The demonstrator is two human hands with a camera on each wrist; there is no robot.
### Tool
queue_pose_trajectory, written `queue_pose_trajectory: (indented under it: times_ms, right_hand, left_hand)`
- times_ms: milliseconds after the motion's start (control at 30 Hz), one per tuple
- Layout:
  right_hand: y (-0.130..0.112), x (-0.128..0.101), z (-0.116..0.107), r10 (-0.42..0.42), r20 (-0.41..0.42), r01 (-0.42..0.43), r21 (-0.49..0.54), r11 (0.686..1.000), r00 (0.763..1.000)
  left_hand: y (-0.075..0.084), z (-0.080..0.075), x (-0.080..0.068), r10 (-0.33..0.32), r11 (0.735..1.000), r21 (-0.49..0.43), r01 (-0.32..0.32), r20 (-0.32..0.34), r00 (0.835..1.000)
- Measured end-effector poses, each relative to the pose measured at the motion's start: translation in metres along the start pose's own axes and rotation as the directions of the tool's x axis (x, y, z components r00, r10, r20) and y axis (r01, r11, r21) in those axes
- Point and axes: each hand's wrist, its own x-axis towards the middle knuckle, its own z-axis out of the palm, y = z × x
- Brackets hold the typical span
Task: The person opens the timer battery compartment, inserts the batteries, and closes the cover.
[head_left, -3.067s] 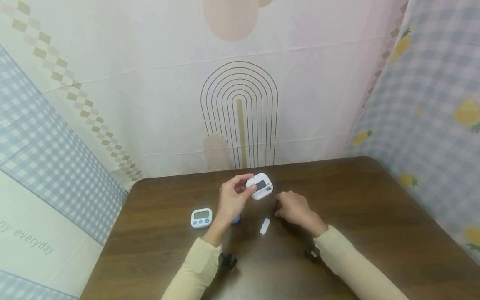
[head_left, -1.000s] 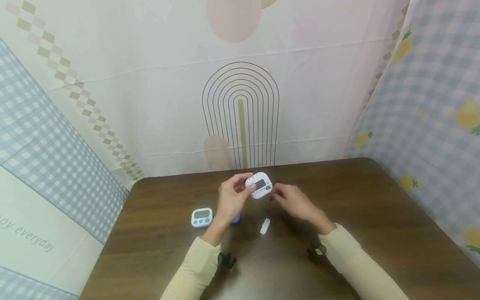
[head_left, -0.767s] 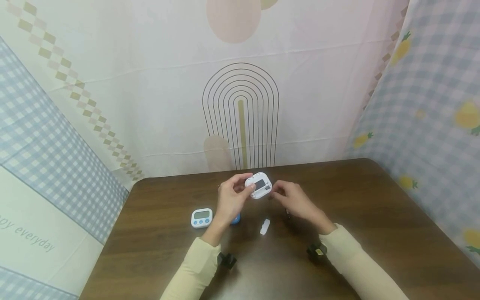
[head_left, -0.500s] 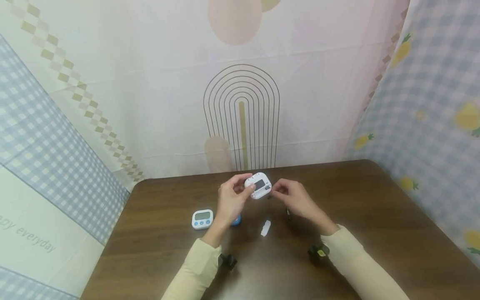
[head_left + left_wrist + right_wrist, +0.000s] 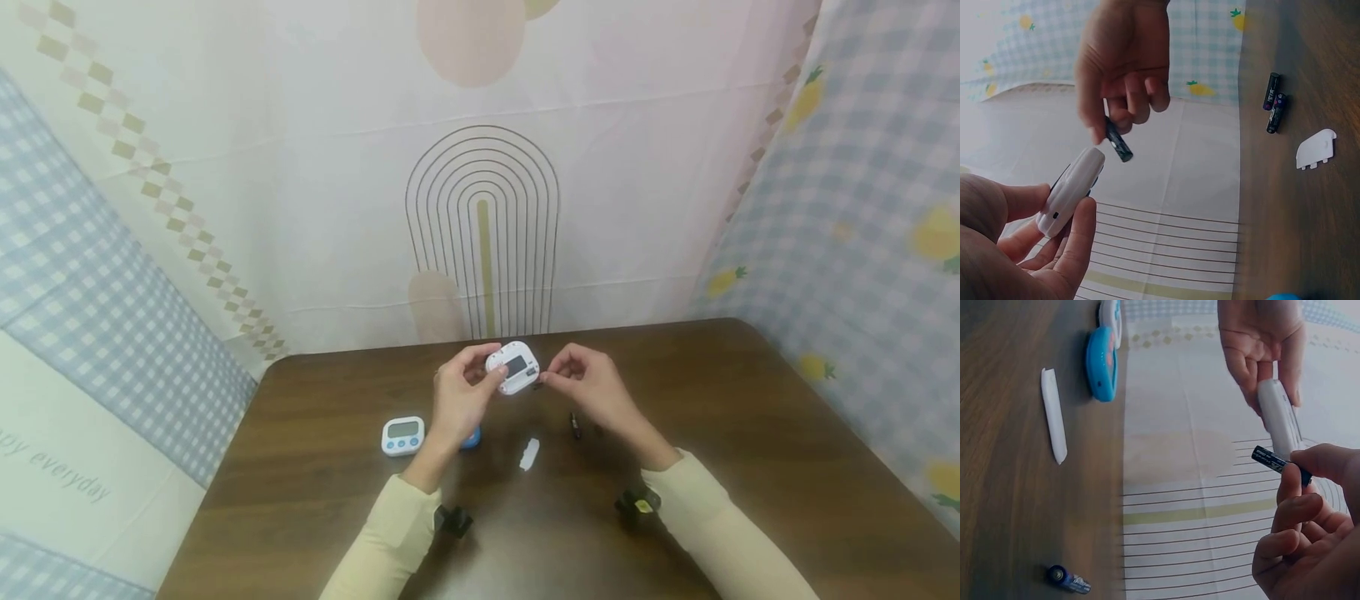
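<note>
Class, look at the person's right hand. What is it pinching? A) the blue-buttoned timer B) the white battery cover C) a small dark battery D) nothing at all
C: the right hand pinches a small dark battery beside the white timer that the left hand holds; the battery cover lies on the table.

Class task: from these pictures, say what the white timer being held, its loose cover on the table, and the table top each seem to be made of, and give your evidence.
Timer: probably plastic, smooth white moulded shell. Cover: seemingly the same plastic, thin with small tabs. Table: dark wood or wood-look laminate, visible grain, slight sheen.
</note>
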Motion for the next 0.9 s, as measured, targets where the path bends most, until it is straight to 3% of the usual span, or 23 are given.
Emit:
queue_pose_trajectory:
  times_ms: [267, 900]
  right_hand:
    - [-0.010, -0.004, -0.005, -0.015, -0.029, 0.017, 0.087, 0.996, 0.999]
    - [-0.017, -0.010, -0.002, -0.051, -0.034, 0.055, 0.119, 0.991, 0.998]
  left_hand:
    - [-0.002, 0.000, 0.001, -0.003, 1.000, 0.011, 0.003, -0.003, 1.000]
    - [-0.001, 0.003, -0.002, -0.044, 0.999, -0.021, 0.045, 0.036, 0.998]
